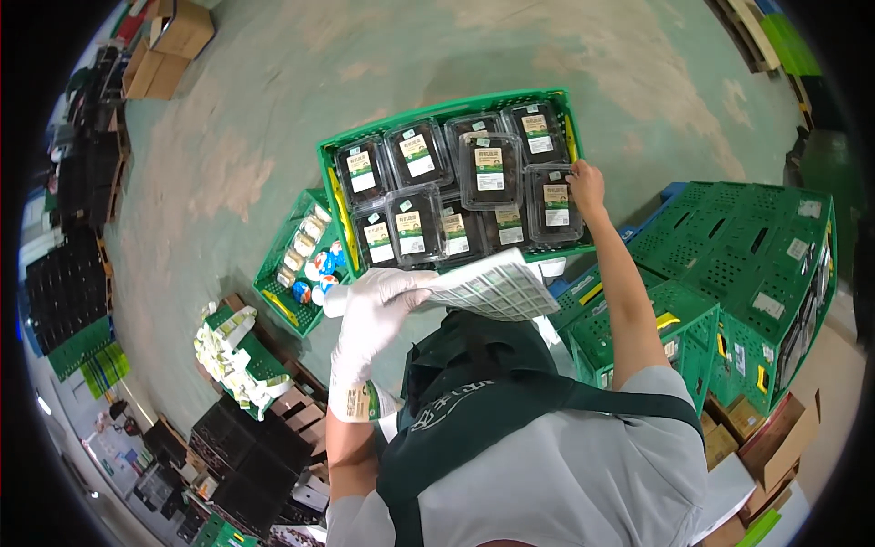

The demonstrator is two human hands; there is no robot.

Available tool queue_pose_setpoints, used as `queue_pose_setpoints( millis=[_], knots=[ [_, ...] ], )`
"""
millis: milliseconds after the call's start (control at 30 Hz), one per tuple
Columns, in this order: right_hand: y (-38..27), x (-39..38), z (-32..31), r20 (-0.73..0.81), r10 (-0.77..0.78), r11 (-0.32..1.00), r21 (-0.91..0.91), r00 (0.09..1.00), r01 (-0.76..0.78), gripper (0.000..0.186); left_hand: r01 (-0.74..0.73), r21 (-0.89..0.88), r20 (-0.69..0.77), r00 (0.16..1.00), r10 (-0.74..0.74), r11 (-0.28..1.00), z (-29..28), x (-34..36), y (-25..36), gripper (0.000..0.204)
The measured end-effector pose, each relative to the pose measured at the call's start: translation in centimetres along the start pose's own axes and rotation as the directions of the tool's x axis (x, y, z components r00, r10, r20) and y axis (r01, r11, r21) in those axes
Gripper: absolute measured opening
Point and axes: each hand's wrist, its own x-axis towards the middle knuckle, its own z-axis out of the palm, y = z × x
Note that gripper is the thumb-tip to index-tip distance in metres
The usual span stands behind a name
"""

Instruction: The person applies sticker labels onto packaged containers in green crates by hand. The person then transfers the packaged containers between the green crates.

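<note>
My left hand (372, 305), in a white glove, is closed around a sheaf of white label sheets (497, 284) with a green grid print, held just in front of my apron. A printed label (361, 401) sits at that glove's cuff. My bare right hand (586, 187) reaches to the right end of a green crate (447, 108). Its fingers are curled on the upper right corner of a clear-lidded plastic box (555, 205) with dark contents. Several similar labelled boxes (418, 155) fill the crate, and one box (490, 171) lies on top of others.
A smaller green crate (293, 255) with packets and round, colourful packages stands left of the large one. Stacked green crates (729, 246) rise at my right. Tangled label backing strips (232, 360) lie at lower left. Cardboard boxes (178, 41) stand far left, on the green floor.
</note>
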Motion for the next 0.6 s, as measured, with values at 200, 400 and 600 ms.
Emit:
queue_pose_setpoints(
  millis=[200,400,600],
  knots=[
    [2.1,-9.4,-8.5,-0.128,0.184,0.975,0.153,0.975,-0.164,0.015,-0.68,0.217,-0.094,0.699,0.709,0.7,-1.8,-6.6,7.0,0.027],
    [2.6,-23.2,-14.7,-0.095,0.283,0.928,0.279,0.954,-0.247,0.013,-0.916,0.28,-0.012,0.297,0.955,0.288,-4.1,-15.7,10.4,0.025],
    [5.1,-38.0,-21.2,-0.143,0.588,0.802,0.23,0.796,-0.551,0.018,-0.991,0.098,0.07,0.099,0.993,0.092,-1.7,-17.9,13.1,0.016]
  ],
)
